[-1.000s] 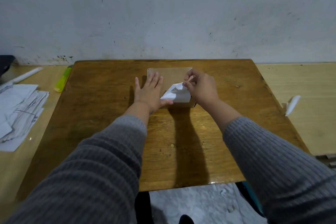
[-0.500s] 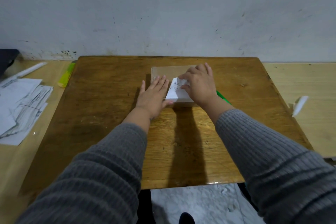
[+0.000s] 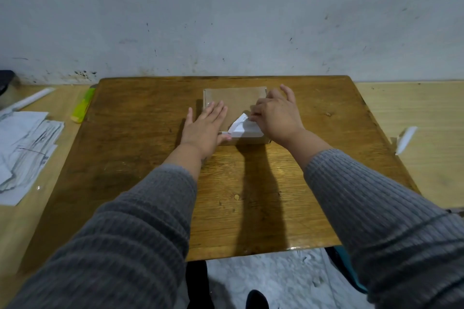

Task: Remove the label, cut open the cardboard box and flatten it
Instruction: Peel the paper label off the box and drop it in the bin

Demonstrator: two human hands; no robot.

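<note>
Left of the flat brown cardboard box (image 3: 234,101) lie a yellow-green cutter (image 3: 83,105) and loose white papers (image 3: 22,148). The box's long side runs parallel to the wall. The left hand (image 3: 204,128) presses it with straight fingers; the right hand (image 3: 275,113) pinches the half-peeled white label (image 3: 244,129).

Single head-worn view, aimed forward and down

The wooden table (image 3: 140,158) is seen from above its near edge at close range; the wall (image 3: 226,20) is faced at 12 o'clock, and both sleeves are seen entering from 6 o'clock.
</note>
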